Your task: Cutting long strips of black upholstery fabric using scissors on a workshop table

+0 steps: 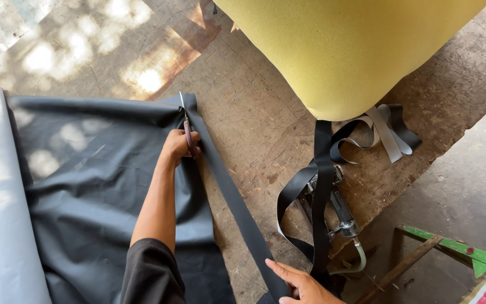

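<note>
- The left hand (179, 145) was closed around the handles of a pair of scissors (186, 125), fingers curled tight on the dark red grips, the blades pointing away toward the far edge of the black fabric (97, 186).
- The blades sat right at the far end of the cut line, with the tip close to the fabric's far edge, and it lay straight ahead of the fingers.
- The right hand (302, 284) lay at the near edge of the view, fingers together and pressed flat on the near end of the cut strip (229, 197); I could not tell whether the thumb pinched it from below.
- The strip's long axis ran from the scissors at far left down to the right hand at near right, a long narrow band just beside the main sheet.
- The left hand was the nearer one to the uncut end; the right hand was well apart from it, at the strip's other end.
- The fabric was spread on a worn wooden board (254, 112), with a pale roll (1, 197) along its left side.
- To the right lay looped black and grey straps (367, 132) over a metal air tool (341, 211), near a yellow foam cushion (344, 50) at the far side.
</note>
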